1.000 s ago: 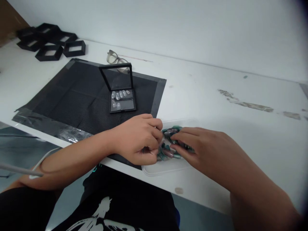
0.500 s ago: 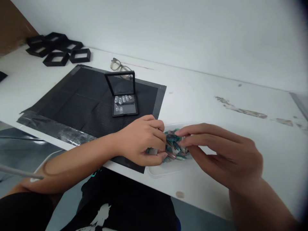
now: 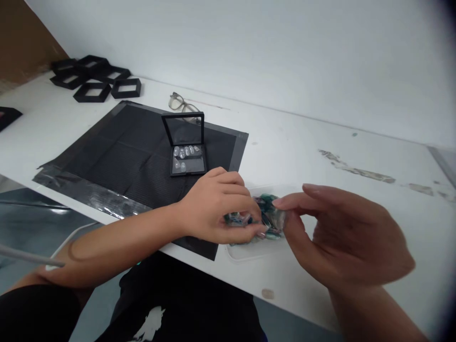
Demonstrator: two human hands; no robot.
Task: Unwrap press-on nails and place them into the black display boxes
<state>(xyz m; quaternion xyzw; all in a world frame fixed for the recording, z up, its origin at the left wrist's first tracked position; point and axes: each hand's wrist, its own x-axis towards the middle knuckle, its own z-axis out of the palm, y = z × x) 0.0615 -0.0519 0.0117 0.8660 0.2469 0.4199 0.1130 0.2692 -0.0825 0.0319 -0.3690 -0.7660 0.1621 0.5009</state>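
A shallow clear tray (image 3: 245,255) near the table's front edge bears a heap of teal and clear glossy pieces (image 3: 269,204). Over its left part, my left hand (image 3: 228,209) is curled, thumb and fingertips among the pieces; what they grip is too small to tell. My right hand (image 3: 342,232) is at the tray's right side, thumb and index finger pinched on a clear, filmy item (image 3: 280,219). Left of the hands, an open black case (image 3: 188,164) stands on a black mat (image 3: 128,152), several pale nail-shaped pieces in its base.
Eyeglasses (image 3: 183,103) lie behind the case. Several black hexagonal frames (image 3: 91,92) are grouped at the back left. Another black object (image 3: 9,116) is at the left edge. A pale cable (image 3: 28,255) crosses the lower left. Peeled tape marks (image 3: 366,174) run along the right table.
My left hand has shifted slightly right over the pieces. My right hand has moved right and turned, its thumb and index finger now closed on the clear item. The view has shifted slightly.
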